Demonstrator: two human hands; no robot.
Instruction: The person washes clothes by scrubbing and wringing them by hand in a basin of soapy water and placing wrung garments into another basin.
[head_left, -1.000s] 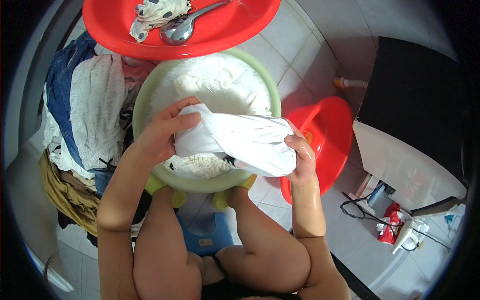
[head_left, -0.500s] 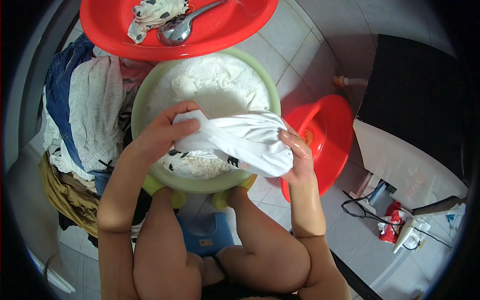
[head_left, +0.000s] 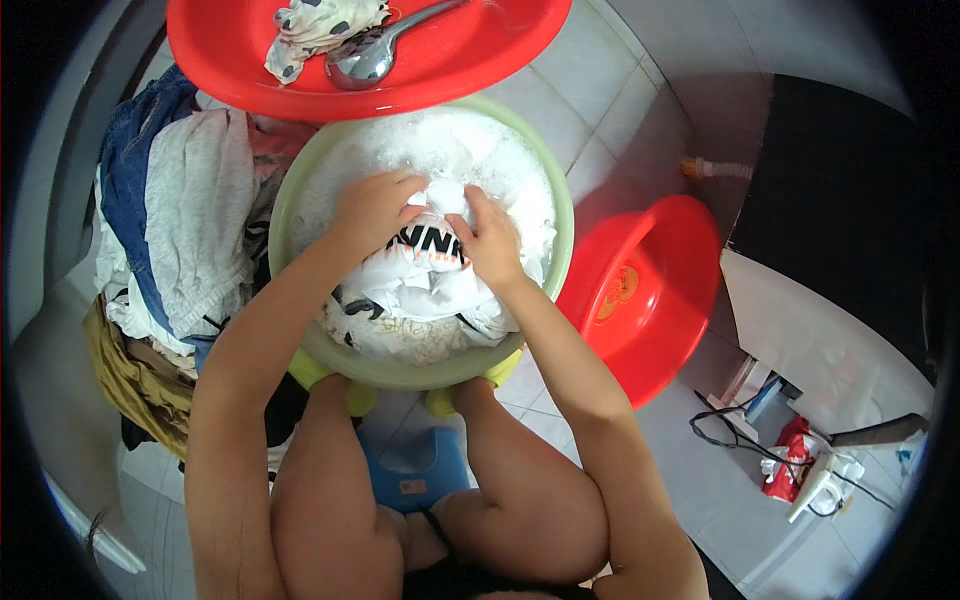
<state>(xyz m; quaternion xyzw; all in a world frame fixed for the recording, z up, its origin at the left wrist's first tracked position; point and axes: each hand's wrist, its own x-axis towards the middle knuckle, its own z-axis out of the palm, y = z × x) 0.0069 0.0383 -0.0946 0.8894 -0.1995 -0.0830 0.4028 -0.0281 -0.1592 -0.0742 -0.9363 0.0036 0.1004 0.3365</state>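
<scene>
One white cloth (head_left: 430, 282), lowered, joins the basin's (head_left: 284, 225) soaking wash (head_left: 392, 341), left hand (head_left: 374, 211) gripping its eleven o'clock, right hand (head_left: 489, 236) its two.

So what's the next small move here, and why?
Probably rub the white garment between the hands, around its black-printed patch. The left hand and right hand hold the cloth close together, one on either side of that patch, and foam lies around them in the green basin.
</scene>
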